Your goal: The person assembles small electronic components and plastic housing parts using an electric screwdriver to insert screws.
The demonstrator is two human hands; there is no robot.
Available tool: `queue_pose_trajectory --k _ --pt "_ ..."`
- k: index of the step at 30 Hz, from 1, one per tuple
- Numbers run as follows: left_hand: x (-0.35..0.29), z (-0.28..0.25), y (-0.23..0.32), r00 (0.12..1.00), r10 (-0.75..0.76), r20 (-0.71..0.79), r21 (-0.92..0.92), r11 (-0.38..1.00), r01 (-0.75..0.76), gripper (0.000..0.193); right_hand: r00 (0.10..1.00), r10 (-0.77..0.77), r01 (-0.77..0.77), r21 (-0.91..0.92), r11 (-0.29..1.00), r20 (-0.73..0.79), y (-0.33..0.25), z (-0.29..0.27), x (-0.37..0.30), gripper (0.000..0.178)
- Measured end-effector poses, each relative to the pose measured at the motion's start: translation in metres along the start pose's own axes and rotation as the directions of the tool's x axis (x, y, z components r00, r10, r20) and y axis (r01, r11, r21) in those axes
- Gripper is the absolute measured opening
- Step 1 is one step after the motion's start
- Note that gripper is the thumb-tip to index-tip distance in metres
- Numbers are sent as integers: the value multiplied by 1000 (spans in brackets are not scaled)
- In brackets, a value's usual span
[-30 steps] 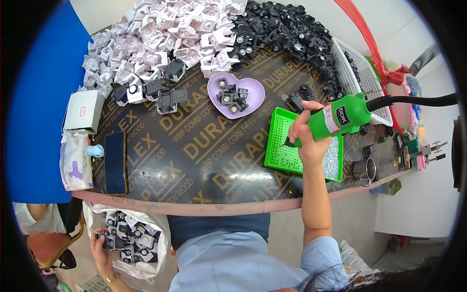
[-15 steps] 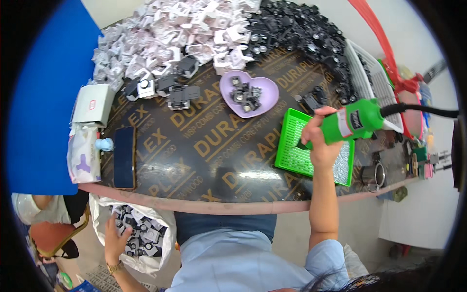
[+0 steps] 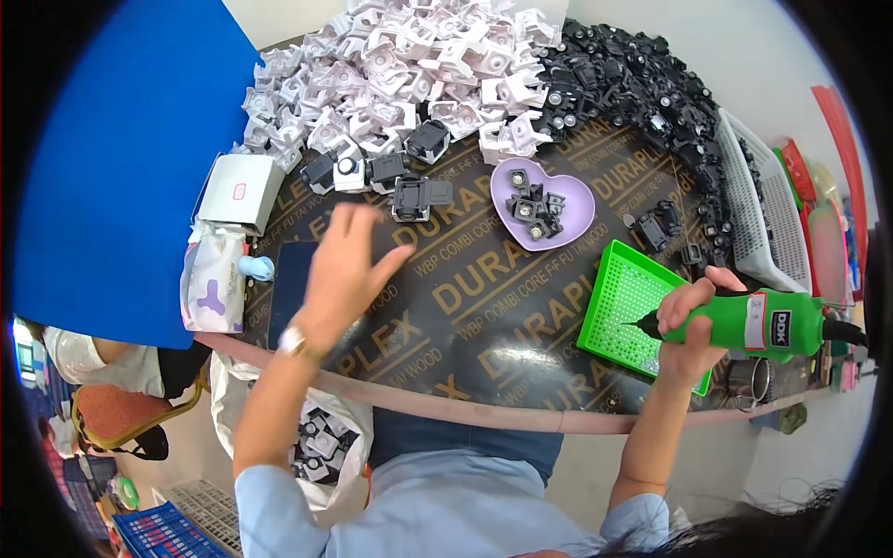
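Table: dark printed table (image 3: 521, 325) carrying white and black part heaps.
Left hand: left hand (image 3: 342, 270), grip spread and empty, hovers nearer the black part (image 3: 420, 197), which lies ahead-right, long axis crosswise.
Right hand: right hand (image 3: 693, 321), grip wrapped around the green power tool (image 3: 744, 323), tip pointing left over the green tray (image 3: 625, 296).

Left hand (image 3: 344, 270) motion-blurred, fingers indistinct, covering part of dark phone (image 3: 290, 288). Green power screwdriver (image 3: 744, 321) bit tip too small to tell; cord cut by rim.

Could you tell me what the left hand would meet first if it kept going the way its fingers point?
Probably the black plastic part lying alone just beyond the left hand, ahead of the white-and-black row; the hand's height above the table is unclear.
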State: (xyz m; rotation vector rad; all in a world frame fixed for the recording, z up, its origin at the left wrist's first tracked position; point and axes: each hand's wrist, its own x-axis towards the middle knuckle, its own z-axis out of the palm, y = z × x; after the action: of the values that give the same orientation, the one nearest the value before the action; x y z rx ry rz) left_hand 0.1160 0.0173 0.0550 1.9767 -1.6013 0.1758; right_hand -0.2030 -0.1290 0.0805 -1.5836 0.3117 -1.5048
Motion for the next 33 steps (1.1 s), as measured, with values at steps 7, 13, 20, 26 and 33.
queue_pose_trajectory --k 7,13,20,26,33 --pt "28 67 -6 1000 -19 0 -169 985 19 35 1000 5 -5 -13 1000 22 -9 2 -1 57" --pt "-11 54 29 943 240 230 -610 791 -53 40 996 76 -84 156 984 56 -6 41 1 60" --pt "-22 70 56 933 277 232 -574 813 -99 42 984 89 -110 132 985 157 7 96 13 56" --pt "-26 75 58 947 309 83 -441 864 -243 40 974 62 -84 94 992 218 23 106 15 52" --pt "-27 74 56 948 310 69 -415 873 -256 36 957 71 -87 47 995 280 32 109 13 48"
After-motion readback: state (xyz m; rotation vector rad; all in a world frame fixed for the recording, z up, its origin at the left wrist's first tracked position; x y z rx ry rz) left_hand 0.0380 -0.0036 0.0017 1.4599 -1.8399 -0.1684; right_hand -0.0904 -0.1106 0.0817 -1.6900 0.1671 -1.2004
